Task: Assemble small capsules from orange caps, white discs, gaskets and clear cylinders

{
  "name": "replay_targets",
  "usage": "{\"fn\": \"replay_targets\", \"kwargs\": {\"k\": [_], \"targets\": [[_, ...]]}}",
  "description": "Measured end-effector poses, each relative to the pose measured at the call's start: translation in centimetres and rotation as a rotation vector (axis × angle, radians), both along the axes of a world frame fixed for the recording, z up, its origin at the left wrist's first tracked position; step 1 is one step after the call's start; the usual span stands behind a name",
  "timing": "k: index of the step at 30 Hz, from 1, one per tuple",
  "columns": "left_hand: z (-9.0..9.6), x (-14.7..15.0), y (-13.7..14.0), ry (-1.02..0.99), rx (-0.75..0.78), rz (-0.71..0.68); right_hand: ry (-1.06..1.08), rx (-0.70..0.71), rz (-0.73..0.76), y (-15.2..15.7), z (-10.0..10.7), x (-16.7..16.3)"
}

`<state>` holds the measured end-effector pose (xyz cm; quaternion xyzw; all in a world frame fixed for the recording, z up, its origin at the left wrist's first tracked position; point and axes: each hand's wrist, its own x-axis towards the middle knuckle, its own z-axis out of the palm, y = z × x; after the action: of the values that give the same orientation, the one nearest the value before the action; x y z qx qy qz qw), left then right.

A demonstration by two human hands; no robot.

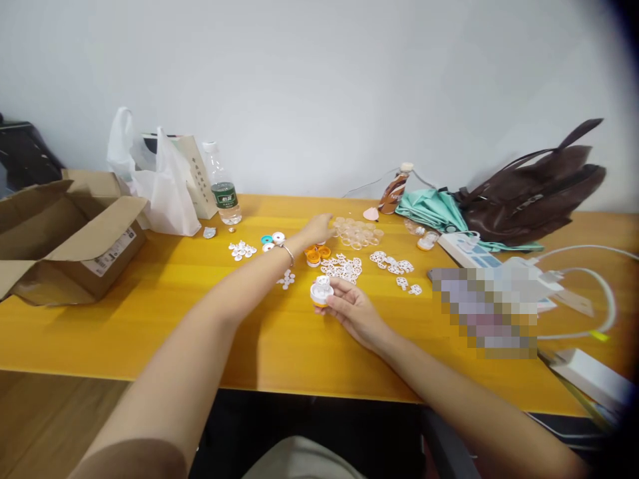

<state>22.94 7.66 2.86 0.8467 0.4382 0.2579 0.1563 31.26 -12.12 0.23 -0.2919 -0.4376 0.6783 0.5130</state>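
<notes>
Head view: nearside of clear cups (358, 234), white-orange assembly (321, 293) is being pinched by right hand (358, 313), likely for steadiness, left hand (318, 229) being held beside them, grip unclear.

Right hand (358, 313) holding part (321, 293), left hand (316, 229) — outstretched

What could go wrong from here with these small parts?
The left hand might scatter the clear round plastic pieces beside it. Drawing back, it could nudge the orange round pieces. The raised white part on the white-and-orange round piece in the right hand might slip off, if loose.
</notes>
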Motion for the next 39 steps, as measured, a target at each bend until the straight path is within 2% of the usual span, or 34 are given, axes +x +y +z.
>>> {"fn": "replay_targets", "kwargs": {"k": [3,6,9,11,13,15,17,20,22,29,39], "targets": [[-0.9,1.6,0.6,0.001,-0.012,0.021,0.016,0.003,-0.001,0.1,0.0,-0.1],[-1.2,1.8,0.8,-0.036,-0.018,0.063,0.011,0.006,0.011,0.2,-0.1,-0.1],[0.0,0.5,0.6,-0.121,-0.010,0.098,-0.022,0.004,0.007,0.2,-0.2,0.0],[1.3,-1.4,-0.5,-0.195,0.004,0.100,-0.039,0.006,-0.006,0.3,-0.3,0.1],[2.7,-3.9,-3.1,-0.279,0.018,0.067,-0.039,0.017,-0.026,0.4,-0.4,0.0],[3.9,-6.5,-6.8,-0.481,0.018,-0.076,-0.030,0.027,-0.045,0.4,-0.4,-0.1],[4.4,-8.8,-11.1,-0.563,0.008,-0.127,-0.017,0.028,-0.058,0.4,-0.4,-0.2],[3.9,-10.8,-15.9,-0.540,0.100,-0.127,-0.019,0.023,-0.062,0.4,-0.3,-0.3],[2.9,-11.0,-17.3,-0.529,0.146,-0.108,-0.042,0.029,-0.063,0.4,-0.4,-0.4],[0.2,-9.4,-16.9,-0.504,0.071,-0.123,-0.108,0.067,-0.026,0.7,-1.0,-0.3],[-0.5,-9.5,-17.1,-0.450,0.074,-0.139,-0.105,0.048,-0.028,0.6,-1.1,-0.4]]}}
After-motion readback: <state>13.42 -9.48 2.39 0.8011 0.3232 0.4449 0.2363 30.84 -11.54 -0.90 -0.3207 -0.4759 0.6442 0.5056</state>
